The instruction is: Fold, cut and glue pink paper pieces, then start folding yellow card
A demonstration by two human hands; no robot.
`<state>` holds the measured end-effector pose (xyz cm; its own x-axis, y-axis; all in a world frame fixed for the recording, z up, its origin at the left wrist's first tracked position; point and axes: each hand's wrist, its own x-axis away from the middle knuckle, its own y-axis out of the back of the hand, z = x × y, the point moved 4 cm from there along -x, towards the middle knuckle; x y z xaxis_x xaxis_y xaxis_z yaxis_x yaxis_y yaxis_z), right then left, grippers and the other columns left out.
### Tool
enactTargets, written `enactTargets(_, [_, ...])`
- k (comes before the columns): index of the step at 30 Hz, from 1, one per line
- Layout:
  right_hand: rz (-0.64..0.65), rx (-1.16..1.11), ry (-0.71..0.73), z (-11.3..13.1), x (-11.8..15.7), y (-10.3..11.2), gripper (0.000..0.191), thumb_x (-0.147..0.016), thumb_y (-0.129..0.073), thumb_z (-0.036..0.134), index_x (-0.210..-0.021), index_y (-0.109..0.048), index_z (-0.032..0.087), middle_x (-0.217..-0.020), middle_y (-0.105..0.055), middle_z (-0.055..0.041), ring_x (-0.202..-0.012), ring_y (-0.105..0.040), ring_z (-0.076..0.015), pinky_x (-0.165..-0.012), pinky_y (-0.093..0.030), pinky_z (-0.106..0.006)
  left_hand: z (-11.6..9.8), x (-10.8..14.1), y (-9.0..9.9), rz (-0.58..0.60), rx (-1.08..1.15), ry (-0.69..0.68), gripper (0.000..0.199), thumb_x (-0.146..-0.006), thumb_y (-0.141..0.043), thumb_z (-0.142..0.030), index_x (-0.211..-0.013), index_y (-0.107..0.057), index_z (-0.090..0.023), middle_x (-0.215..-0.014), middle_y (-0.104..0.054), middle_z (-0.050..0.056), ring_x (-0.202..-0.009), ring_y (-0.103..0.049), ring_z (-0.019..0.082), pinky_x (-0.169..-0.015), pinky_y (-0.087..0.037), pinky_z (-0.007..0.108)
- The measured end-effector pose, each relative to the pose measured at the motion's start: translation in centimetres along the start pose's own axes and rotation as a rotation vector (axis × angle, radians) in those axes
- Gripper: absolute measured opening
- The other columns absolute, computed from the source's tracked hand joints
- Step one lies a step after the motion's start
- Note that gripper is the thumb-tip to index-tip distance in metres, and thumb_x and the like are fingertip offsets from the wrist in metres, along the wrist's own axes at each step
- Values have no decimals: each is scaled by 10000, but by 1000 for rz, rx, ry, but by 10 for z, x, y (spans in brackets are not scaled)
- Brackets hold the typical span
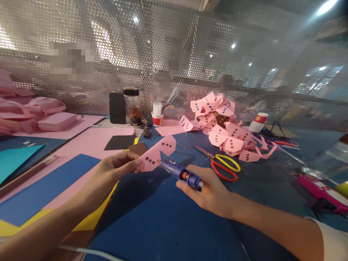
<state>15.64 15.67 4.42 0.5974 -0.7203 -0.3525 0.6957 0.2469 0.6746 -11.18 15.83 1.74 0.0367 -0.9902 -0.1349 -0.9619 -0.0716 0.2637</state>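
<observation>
My left hand (119, 165) pinches the left end of a pink paper piece (149, 159), which is notched and carries small dark squares. The piece is held up above the blue table surface (152, 224). My right hand (209, 190) is wrapped round a blue glue gun (176, 170). The gun's nozzle points left and is at the edge of the pink piece, by its notch; whether it touches cannot be made out. Scissors (217, 163) with one yellow and one red handle lie open just beyond my right hand.
Pink paper pieces (231, 143) are heaped at the back right. A lidded jar (134, 110) and a red-and-white cup (157, 119) stand at the back. Blue (57, 186), yellow and pink sheets lie on the left. A magenta tool (322, 192) is at far right.
</observation>
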Motion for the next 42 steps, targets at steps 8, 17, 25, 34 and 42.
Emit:
enactTargets(8, [-37, 26, 33, 4, 2, 11, 244, -939, -570, 334, -768, -456, 202, -710, -475, 44, -604, -422, -86, -564, -328, -232, -3, -2, 1, -20, 9, -20, 223, -835, -681, -447, -823, -707, -226, -815, -675, 17, -802, -593, 190, -733, -461, 276])
enactTargets(17, [-163, 241, 2, -2, 29, 44, 142, -935, -576, 326, -861, -565, 206, -712, -593, 16, -614, -511, -129, -595, -386, -252, -6, -2, -3, -9, 88, -4, 226, -821, -705, -435, -849, -706, -211, -849, -692, 24, -831, -607, 184, -768, -475, 274])
enactTargets(25, [-255, 639, -54, -18, 79, 78, 291, -846, -537, 133, -1119, -594, 215, -939, -740, -41, -782, -704, -209, -668, -463, -281, -12, 0, -15, 12, 171, 10, 228, -803, -728, -425, -834, -711, -200, -853, -720, 18, -834, -652, 170, -797, -497, 263])
enactTargets(34, [-331, 923, -308, -37, 126, 102, 165, -879, -577, 265, -1042, -567, 240, -864, -749, -17, -749, -739, -249, -570, -440, -294, -32, 7, -41, 25, 68, 29, 327, -776, -701, -520, -821, -691, -196, -768, -711, 25, -675, -646, 181, -612, -478, 262])
enactTargets(42, [-372, 1030, -429, -55, 167, 110, 241, -936, -542, 444, -1038, -557, 226, -718, -722, -35, -683, -729, -257, -539, -419, -292, -58, 12, -65, 23, -212, -181, 303, -807, -651, -517, -795, -708, -219, -773, -679, 31, -769, -603, 214, -662, -455, 276])
